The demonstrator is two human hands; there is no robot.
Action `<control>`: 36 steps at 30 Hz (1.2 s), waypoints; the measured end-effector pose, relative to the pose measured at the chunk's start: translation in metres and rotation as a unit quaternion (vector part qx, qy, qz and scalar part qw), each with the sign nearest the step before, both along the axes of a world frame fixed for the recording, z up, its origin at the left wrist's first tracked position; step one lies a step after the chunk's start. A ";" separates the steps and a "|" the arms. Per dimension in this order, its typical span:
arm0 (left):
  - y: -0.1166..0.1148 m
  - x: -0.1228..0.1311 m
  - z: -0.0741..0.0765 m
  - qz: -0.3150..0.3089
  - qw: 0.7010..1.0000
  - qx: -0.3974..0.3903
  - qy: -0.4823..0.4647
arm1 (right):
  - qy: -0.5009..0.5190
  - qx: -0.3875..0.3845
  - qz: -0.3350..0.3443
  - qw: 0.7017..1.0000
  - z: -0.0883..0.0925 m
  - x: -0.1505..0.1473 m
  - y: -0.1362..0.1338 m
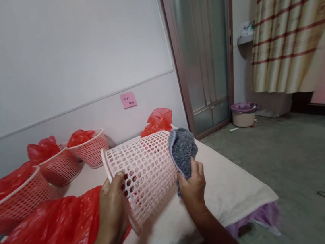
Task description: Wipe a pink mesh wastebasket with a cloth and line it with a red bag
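A pink perforated plastic wastebasket [148,169] lies on its side in the air above the white-covered table [220,178], its rim toward the left. My left hand [113,202] grips it by the rim end, thumb on the outer wall. In my right hand [192,180] is a grey-blue cleaning cloth [183,149], pressed against the basket's base end. Part of the cloth hangs below my fingers. A large red plastic bag [54,236] spreads over the table beside my left forearm.
Several pink baskets with red bags, such as this basket [91,149], line the wall at left. Another red bag [158,120] lies behind the held basket. A pink note [128,100] is on the wall. A lined bin [243,114] stands on the floor by the glass door [203,50].
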State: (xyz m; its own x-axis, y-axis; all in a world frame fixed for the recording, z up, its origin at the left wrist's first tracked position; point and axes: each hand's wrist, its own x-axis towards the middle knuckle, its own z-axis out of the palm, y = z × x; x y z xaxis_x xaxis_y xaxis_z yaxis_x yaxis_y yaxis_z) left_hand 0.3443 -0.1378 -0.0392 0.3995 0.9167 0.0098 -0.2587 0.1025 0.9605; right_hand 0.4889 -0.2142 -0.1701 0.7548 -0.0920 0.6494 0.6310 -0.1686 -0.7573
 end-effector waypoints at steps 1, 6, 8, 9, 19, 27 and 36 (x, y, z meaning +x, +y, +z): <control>0.002 0.001 0.001 -0.004 1.000 -0.022 -0.011 | -0.015 -0.013 0.009 1.000 -0.002 -0.009 0.001; 0.022 0.009 0.008 -0.009 0.994 -0.094 -0.059 | -0.175 -0.100 0.192 0.960 -0.006 -0.093 0.005; 0.029 0.012 0.009 -0.028 0.991 -0.111 -0.062 | -0.205 -0.106 0.230 0.945 -0.006 -0.114 0.005; 0.031 0.013 0.009 -0.043 0.990 -0.120 -0.062 | -0.219 -0.112 0.230 0.941 -0.005 -0.117 0.005; 0.010 0.017 -0.012 -0.161 0.984 -0.047 -0.064 | -0.201 -0.068 0.199 0.957 0.005 -0.100 0.005; 0.007 -0.001 -0.064 -0.275 0.961 0.037 0.010 | -0.152 -0.022 0.134 0.979 0.019 -0.061 -0.002; 0.017 -0.032 -0.136 -0.302 0.756 0.520 0.259 | -0.118 0.051 0.128 0.983 0.035 -0.063 -0.014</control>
